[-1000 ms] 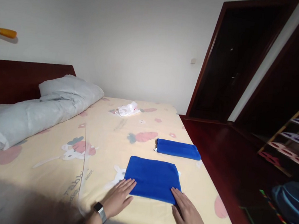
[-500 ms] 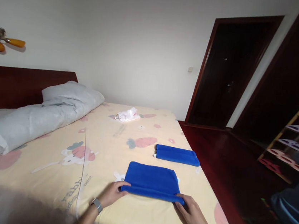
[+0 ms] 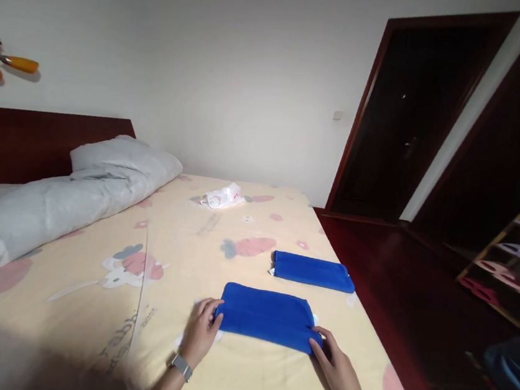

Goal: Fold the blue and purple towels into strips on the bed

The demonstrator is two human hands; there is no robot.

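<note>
A blue cloth [image 3: 267,315] with its near part folded over lies on the patterned bed sheet [image 3: 240,368]. My left hand [image 3: 201,332], with a watch on the wrist, pinches the cloth's left end between thumb and fingers. At the right end, the thumb and fingertips of my right hand [image 3: 335,363] grip the near corner. Just beyond lies a second blue cloth [image 3: 312,272], folded into a narrow strip with a small white tag at its left end; neither hand touches it.
A grey quilt [image 3: 76,199] lies along the left by the dark headboard [image 3: 51,133]. A white plastic bag [image 3: 224,197] rests farther back on the bed. Right of the bed edge are a dark red floor [image 3: 375,252] and a shoe rack [image 3: 493,246].
The near edge of the cloth has been folded farther over, making a wider flap. My left hand has turned more upright at the left end. The view has shifted slightly.
</note>
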